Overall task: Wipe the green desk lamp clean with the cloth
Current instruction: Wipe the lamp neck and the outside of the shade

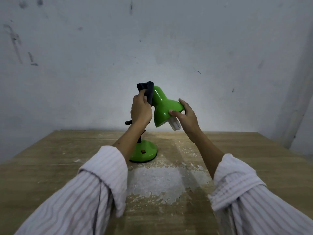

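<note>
With the green desk lamp [162, 106] standing mid-table, the left hand [141, 109] pinches the dark cloth [147, 90] against the shade's narrow top while the right hand [186, 114] clasps its rim, so rubbing downward in short, firm strokes should work best.

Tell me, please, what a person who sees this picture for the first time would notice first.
The bright green desk lamp stands out at the centre, on a worn wooden table before a grey wall. The left hand presses a dark cloth against the top of the shade, while the right hand grips the shade's rim, near the white bulb.
</note>
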